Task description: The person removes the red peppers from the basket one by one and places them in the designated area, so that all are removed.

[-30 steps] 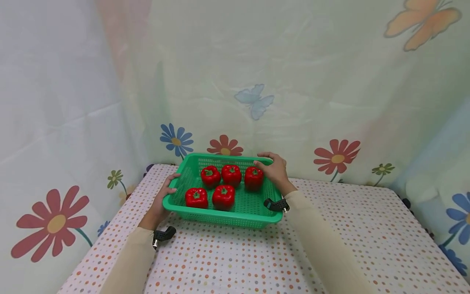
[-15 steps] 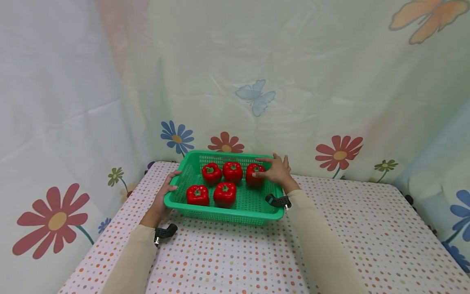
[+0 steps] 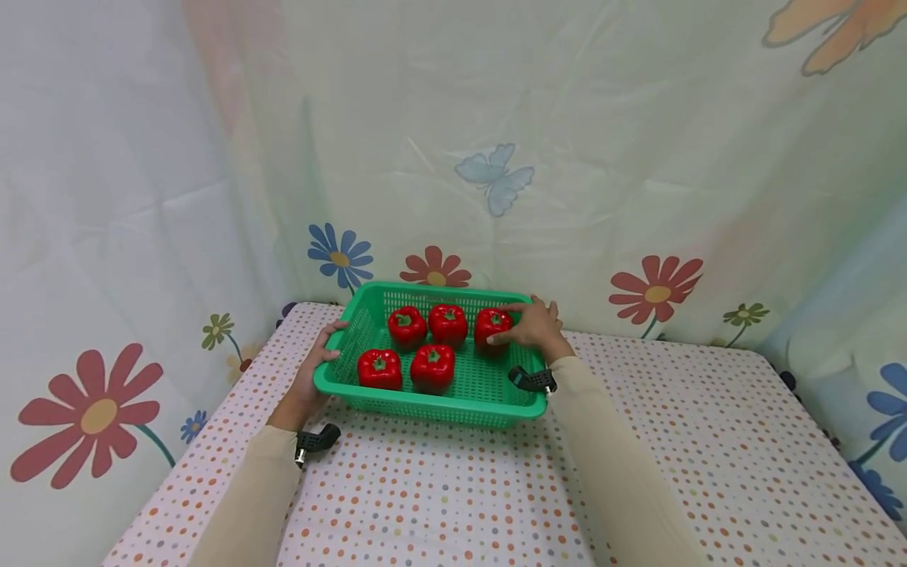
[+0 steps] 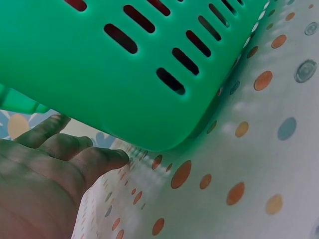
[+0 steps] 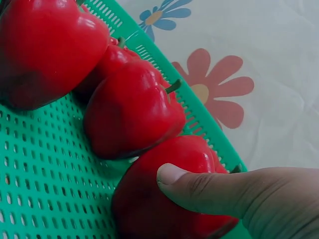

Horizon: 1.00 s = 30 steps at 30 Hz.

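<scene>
1. Right hand has its thumb and index finger around a red bell pepper, so yeah, it's grasping that one. Pepper's inside the green basket, over by its far right corner.
2. Left hand looks pretty relaxed, fingers fairly straight, up against the basket's left edge.
3. Four other peppers in there too: two along the far edge, one in the near left corner, one by the middle of the near edge.
4. Basket's sitting on the polka-dot surface, close to the far edge, left of middle.
5. Flower-print cloth hangs behind.
</scene>
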Tool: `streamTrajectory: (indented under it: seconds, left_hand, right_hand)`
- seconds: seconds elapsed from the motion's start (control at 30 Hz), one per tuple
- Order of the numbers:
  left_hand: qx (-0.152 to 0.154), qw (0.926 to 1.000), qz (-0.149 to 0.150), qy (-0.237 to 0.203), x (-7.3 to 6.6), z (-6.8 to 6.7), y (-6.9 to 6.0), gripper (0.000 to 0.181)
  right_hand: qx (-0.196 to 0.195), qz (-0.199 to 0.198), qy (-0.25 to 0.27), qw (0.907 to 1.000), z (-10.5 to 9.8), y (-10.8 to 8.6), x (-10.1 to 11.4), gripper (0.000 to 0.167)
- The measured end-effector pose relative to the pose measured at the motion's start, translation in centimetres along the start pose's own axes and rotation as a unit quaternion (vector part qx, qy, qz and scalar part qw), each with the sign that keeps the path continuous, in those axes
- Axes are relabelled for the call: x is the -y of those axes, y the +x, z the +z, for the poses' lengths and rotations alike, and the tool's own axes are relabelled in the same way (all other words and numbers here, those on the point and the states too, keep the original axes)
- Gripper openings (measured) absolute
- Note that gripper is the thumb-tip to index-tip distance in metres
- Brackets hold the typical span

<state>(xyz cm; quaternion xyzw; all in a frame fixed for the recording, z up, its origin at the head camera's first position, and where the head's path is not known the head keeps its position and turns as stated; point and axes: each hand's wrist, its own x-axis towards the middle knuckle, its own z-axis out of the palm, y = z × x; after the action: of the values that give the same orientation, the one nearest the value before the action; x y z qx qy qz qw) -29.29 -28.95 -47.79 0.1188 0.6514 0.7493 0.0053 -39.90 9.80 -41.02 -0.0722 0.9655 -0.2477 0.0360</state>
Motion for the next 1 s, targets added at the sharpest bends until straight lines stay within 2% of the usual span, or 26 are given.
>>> streamTrajectory:
  seconds: [0.23,0.37,0.5,0.67,0.77,0.87,1.0]
  left_hand:
    - [0.001,1.0000,0.002,0.001,-0.1,0.0,-0.1,0.055]
    - [0.003,1.0000,0.002,0.000,-0.1,0.1,-0.1,0.056]
    - [0.001,1.0000,0.002,-0.002,0.0,0.2,-0.2,0.056]
    - [-0.004,1.0000,0.002,-0.004,0.1,0.1,0.0,0.057]
    - [-0.002,1.0000,0.000,-0.004,0.0,0.2,0.0,0.057]
    - [0.002,1.0000,0.000,-0.004,-0.3,0.2,-0.1,0.057]
    - [0.004,1.0000,0.001,0.002,-0.6,0.4,-0.2,0.057]
  right_hand:
    - [-0.004,-0.016,0.028,0.9995,-0.1,-0.1,-0.1,0.075]
    - [-0.024,-0.027,0.063,0.9973,-0.1,-0.2,-0.4,0.075]
    - [-0.054,-0.061,0.127,0.9885,0.1,-0.5,-0.5,0.076]
    - [-0.096,-0.099,0.202,0.9697,0.0,-0.9,0.0,0.080]
    - [-0.106,-0.118,0.238,0.9583,-0.4,-1.2,0.4,0.080]
    - [-0.102,-0.130,0.246,0.9550,-0.6,-1.4,0.6,0.079]
    - [-0.102,-0.125,0.249,0.9550,-1.0,-1.7,0.5,0.078]
